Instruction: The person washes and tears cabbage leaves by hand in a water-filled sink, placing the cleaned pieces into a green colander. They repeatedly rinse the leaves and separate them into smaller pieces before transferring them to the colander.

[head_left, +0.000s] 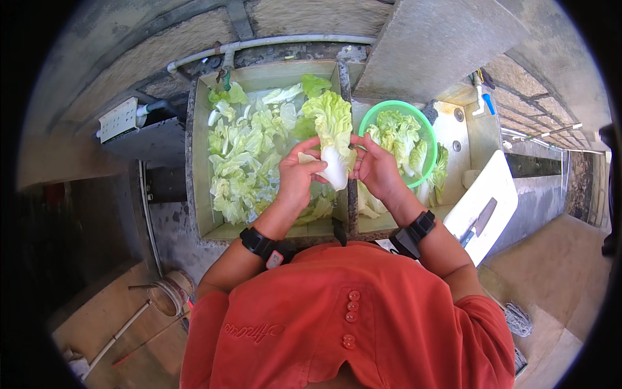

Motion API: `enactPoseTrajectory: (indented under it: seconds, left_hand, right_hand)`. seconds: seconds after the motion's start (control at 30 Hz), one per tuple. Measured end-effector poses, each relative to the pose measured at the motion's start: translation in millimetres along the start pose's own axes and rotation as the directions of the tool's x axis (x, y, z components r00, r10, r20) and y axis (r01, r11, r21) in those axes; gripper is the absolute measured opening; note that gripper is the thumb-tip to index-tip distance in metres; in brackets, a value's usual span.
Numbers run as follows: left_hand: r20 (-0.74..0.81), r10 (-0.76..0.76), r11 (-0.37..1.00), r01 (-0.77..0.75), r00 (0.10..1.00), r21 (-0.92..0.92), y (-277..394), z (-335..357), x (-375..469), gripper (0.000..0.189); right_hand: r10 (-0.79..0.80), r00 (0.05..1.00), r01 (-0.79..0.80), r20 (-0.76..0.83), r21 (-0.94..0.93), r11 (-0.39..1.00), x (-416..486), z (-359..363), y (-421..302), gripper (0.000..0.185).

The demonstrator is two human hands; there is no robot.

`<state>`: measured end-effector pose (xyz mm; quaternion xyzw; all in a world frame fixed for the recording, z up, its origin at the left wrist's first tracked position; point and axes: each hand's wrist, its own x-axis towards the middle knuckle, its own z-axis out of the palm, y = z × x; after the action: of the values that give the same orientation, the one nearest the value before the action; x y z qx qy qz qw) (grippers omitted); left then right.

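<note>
Over the divider of a two-part sink, both my hands are at a piece of Chinese cabbage (333, 131) with a white stem and frilled yellow-green leaf. My left hand (297, 177) grips its left side, thumb across the white stem. My right hand (381, 170) has its fingers at the right edge, fingertips partly hidden by the leaf. Below, many loose cabbage leaves (243, 160) float in the water of the left basin (204, 194). Just right of my right hand, a green plastic colander (427, 136) in the right basin (474, 180) holds more cabbage (401, 136).
A white cutting board (500, 194) lies across the right basin's corner, bearing a kitchen knife (481, 221). More cabbage (439, 175) lies beside the colander. A tap (224, 78) stands at the left basin's back corner. A slanted slab (432, 48) rises behind the right basin. A bucket (167, 296) stands at lower left.
</note>
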<state>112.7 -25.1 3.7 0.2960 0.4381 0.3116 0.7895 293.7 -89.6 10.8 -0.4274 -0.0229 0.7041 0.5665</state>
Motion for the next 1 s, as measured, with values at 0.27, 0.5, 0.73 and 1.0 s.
enactPoseTrajectory:
  seconds: [0.27, 0.5, 0.73, 1.0]
  left_hand:
    - [0.09, 0.001, 1.0, 0.0, 0.996, -0.011, 1.9, -7.4, -20.4, 0.044]
    - [0.063, 0.07, 0.997, -0.068, 0.996, -0.025, 24.7, -6.3, -36.1, 0.029]
    - [-0.04, 0.185, 0.981, -0.187, 0.982, -0.048, 24.9, -5.7, -26.6, 0.023]
    - [-0.056, 0.219, 0.962, -0.225, 0.974, -0.153, 37.8, -22.0, -33.9, 0.029]
  right_hand:
    - [-0.086, 0.989, 0.112, 0.117, -0.235, 0.966, 11.2, 25.1, 8.2, 0.037]
    - [-0.208, 0.964, 0.267, 0.167, -0.59, 0.762, -1.4, 42.2, 9.2, 0.019]
    - [-0.445, 0.84, 0.491, 0.309, -0.781, 0.385, -2.6, 50.8, 22.3, 0.016]
    - [-0.339, 0.924, 0.198, -0.178, -0.534, 0.822, 17.0, 23.8, 6.0, 0.013]
